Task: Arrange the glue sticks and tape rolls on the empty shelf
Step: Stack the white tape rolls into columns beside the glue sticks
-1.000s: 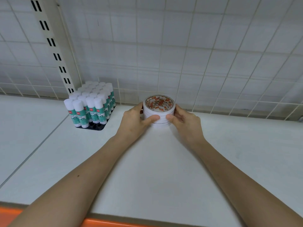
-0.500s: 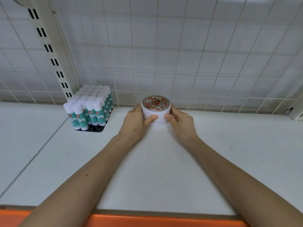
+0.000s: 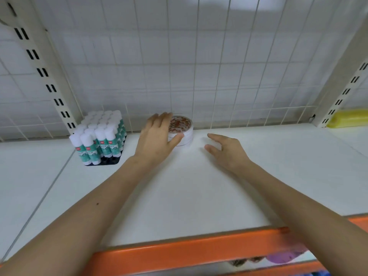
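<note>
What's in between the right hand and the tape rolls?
Just bare white shelf, in the head view; the right hand and tape rolls are apart.

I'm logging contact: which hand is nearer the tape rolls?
Left. The left hand lies against the left side of the tape rolls, thumb touching their front. The right hand is off to their right, apart from them.
</note>
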`<state>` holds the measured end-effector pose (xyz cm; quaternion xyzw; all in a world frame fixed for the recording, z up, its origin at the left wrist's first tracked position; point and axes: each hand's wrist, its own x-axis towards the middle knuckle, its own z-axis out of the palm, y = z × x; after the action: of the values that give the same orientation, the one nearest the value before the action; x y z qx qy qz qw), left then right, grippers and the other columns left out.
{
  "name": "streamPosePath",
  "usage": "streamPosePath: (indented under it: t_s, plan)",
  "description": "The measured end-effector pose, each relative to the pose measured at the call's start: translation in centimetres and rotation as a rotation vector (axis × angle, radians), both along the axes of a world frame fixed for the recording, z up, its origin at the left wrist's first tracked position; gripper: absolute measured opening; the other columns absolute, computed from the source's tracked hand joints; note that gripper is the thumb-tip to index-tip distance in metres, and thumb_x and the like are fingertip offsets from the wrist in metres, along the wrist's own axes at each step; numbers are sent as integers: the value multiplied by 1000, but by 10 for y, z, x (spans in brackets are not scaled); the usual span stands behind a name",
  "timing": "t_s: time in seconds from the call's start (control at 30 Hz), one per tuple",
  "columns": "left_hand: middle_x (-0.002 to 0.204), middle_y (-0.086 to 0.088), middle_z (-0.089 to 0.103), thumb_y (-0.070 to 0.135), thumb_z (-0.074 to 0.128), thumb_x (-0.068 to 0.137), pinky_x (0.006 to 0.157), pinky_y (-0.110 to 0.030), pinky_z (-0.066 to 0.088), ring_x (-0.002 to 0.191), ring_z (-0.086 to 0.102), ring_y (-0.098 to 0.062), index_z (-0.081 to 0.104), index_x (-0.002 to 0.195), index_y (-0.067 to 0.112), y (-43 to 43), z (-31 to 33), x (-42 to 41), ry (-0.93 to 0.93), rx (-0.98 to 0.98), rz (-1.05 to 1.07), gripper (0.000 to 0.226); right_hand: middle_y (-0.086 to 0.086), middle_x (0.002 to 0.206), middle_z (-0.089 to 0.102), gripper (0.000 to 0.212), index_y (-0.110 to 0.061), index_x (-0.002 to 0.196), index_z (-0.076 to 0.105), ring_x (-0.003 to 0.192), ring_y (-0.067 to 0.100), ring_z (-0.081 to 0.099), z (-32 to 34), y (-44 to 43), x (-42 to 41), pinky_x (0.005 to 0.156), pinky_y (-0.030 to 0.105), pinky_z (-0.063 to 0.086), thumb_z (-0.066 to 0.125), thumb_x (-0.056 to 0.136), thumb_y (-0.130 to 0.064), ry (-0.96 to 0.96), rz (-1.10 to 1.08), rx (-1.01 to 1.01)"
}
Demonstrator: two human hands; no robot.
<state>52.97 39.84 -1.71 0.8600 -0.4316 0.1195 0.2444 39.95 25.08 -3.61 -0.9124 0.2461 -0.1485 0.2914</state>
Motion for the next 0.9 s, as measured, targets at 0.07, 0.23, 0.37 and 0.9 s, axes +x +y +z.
streamPosePath:
  t_s: [0.07, 0.23, 0.37, 0.9]
  plan:
    - [140, -8, 42, 38, 51, 90, 107, -33, 23, 134, 29, -27, 36, 137, 10, -8, 6, -13, -32, 16, -44, 57, 0, 144, 41, 44, -16, 134, 43, 134, 13, 34, 3, -6, -16, 105, 15, 19, 50, 92, -28, 10, -8, -43]
    - [144, -6, 39, 41, 47, 92, 110, -34, 18, 137, 23, -25, 37, 137, 10, -45, 11, -63, -35, 75, -130, 55, -2, 145, 39, 43, -21, 135, 43, 134, 14, 34, 11, -40, -70, 108, 22, 23, 48, 93, -29, 22, -13, -209]
    - [143, -4, 41, 45, 44, 92, 110, -31, 18, 137, 25, -22, 40, 136, 11, -93, 6, -122, -47, 85, -205, 56, -2, 144, 40, 42, -23, 135, 43, 134, 14, 35, 15, -82, -134, 110, 25, 25, 48, 93, -30, 33, -56, -276]
    - [144, -3, 42, 42, 46, 92, 110, -30, 23, 136, 28, -21, 39, 138, 14, -305, -6, -330, 38, 101, -515, 54, 3, 141, 44, 41, -19, 131, 48, 131, 17, 40, 14, -251, -360, 106, 24, 26, 53, 91, -25, 15, -310, -350]
